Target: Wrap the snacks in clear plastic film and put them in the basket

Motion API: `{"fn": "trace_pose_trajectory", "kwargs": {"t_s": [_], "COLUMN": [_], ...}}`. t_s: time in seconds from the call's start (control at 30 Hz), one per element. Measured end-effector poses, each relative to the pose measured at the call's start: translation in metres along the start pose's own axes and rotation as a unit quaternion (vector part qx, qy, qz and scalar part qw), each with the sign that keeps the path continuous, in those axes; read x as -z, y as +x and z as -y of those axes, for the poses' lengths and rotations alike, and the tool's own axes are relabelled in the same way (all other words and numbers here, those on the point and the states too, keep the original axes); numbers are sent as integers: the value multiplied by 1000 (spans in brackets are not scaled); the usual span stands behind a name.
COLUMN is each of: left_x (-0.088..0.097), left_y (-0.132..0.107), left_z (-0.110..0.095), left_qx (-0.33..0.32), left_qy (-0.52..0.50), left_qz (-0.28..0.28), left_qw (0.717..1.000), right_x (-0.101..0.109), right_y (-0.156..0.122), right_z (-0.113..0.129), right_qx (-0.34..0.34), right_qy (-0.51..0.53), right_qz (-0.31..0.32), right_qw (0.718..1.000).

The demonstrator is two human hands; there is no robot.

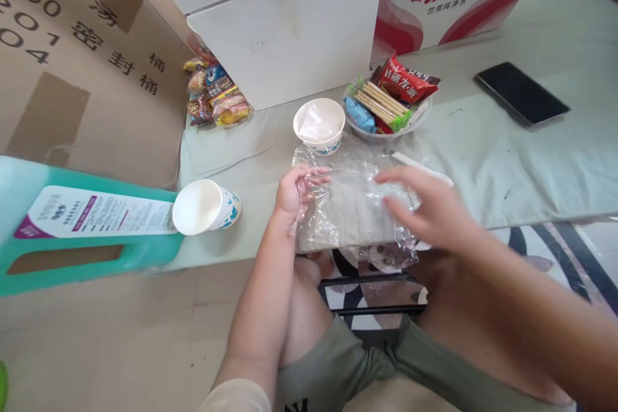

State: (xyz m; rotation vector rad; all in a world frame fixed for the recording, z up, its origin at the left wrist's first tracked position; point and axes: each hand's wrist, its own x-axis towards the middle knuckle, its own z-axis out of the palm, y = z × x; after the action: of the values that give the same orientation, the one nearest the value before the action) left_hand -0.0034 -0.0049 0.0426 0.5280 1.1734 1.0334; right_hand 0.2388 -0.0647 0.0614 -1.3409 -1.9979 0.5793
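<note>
A crumpled sheet of clear plastic wrap [355, 206] lies on the pale green cloth [506, 154] at the table's near edge. My left hand [294, 190] grips the wrap's left edge, fingers curled round the film. My right hand [427, 206] rests over the wrap's right side with fingers stretched out, a little blurred. Just beyond the wrap stands a white paper bowl [319, 124] lined with plastic film. A white utensil [420, 166] lies partly under my right hand.
A paper cup [205, 206] lies on its side at left beside a teal box [82, 232]. A bowl of snacks [389, 103], a snack bag [217, 93], a phone [521, 93], and cardboard boxes [87, 58] stand behind. My knees are below.
</note>
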Motion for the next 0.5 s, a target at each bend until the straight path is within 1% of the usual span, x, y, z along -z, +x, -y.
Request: {"fn": "trace_pose_trajectory", "kwargs": {"t_s": [0.03,0.07,0.1,0.13,0.2,0.27,0.3,0.33,0.4,0.43,0.5], "left_x": [4,10,16,24,42,60,67,74,84,87,90], "left_y": [0,1,1,0,-4,-9,-12,-13,-13,-12,-9], "left_z": [1,3,4,4,5,5,6,7,11,13,16], "left_qx": [-12,-28,-48,-71,-120,-177,-202,-222,-238,-237,-239], "left_qy": [37,84,137,191,289,365,394,417,455,471,500], "left_qz": [-17,-38,-64,-93,-154,-205,-221,-226,-205,-190,-169], "left_qw": [999,995,987,975,937,891,869,852,833,828,815], "right_x": [-16,-30,-41,-48,-52,-48,-46,-44,-45,-47,-51], "right_y": [-18,-32,-44,-52,-62,-67,-70,-72,-76,-78,-79], "right_z": [2,2,0,-2,-6,-9,-9,-9,-9,-9,-10], "right_qx": [47,62,68,67,63,77,88,99,118,125,140], "right_qy": [-15,-50,-85,-116,-158,-164,-159,-154,-148,-152,-162], "right_qz": [64,117,148,166,184,200,211,223,240,240,217], "right_qw": [997,990,983,977,968,963,960,957,952,951,953]}}
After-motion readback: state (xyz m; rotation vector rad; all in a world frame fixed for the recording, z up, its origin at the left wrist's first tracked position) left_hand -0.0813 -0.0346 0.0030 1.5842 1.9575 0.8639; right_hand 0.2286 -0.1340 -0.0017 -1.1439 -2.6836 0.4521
